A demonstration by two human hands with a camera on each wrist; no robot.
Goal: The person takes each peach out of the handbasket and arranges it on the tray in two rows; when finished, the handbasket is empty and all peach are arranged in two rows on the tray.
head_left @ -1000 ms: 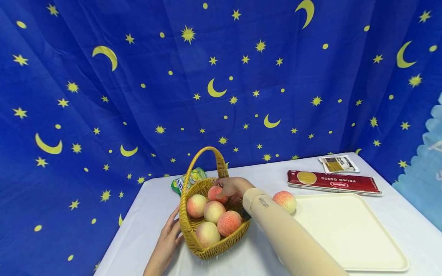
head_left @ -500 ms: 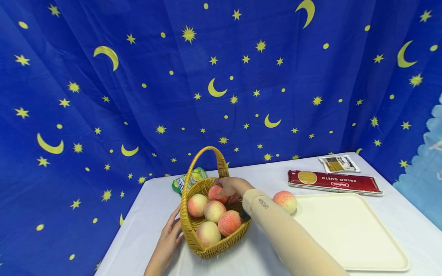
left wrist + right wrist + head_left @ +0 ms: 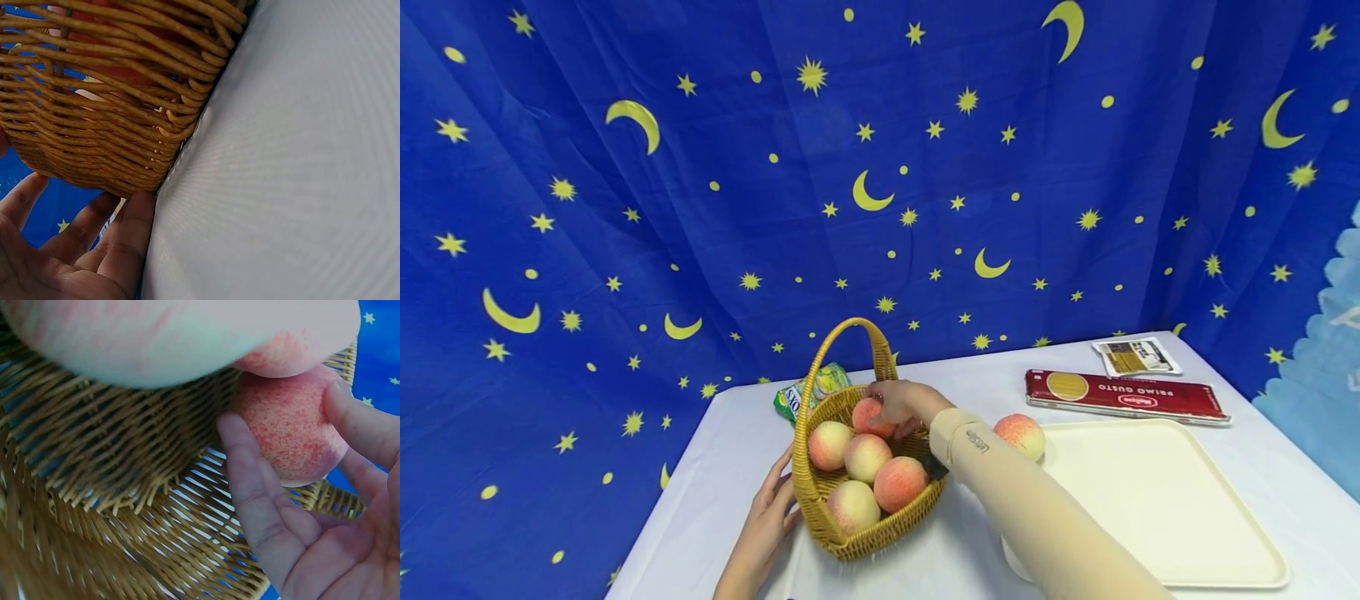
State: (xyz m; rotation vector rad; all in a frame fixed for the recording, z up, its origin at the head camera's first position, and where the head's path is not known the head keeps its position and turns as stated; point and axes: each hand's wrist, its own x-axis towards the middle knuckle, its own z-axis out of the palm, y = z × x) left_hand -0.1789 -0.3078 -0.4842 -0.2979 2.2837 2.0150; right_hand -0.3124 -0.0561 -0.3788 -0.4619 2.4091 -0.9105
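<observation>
A yellow-brown wicker basket [image 3: 882, 543] with a tall arched handle stands on the table, several peaches lying in it. My right hand [image 3: 912, 405] reaches in at the far side and holds a red peach [image 3: 867, 414] between thumb and fingers. In the right wrist view, the thumb and fingertips lie around this peach [image 3: 290, 428], which touches a paler peach [image 3: 275, 353] beside it. My left hand [image 3: 765, 518] touches the basket's left outer side. The left wrist view has its fairly straight fingers [image 3: 128, 240] against the base of the woven wall [image 3: 106, 119].
Right of the basket, a single peach [image 3: 1021, 437] lies by the corner of a cream tray [image 3: 1157, 500]. Behind the tray lie a red pasta packet [image 3: 1127, 397] and a small flat packet [image 3: 1138, 357]. A green bag [image 3: 787, 402] lies behind the basket. A blue curtain [image 3: 880, 167] hangs behind.
My right hand, still at the red peach, and its forearm have shifted very slightly. The left hand, the basket and the other peaches stay practically where they were.
</observation>
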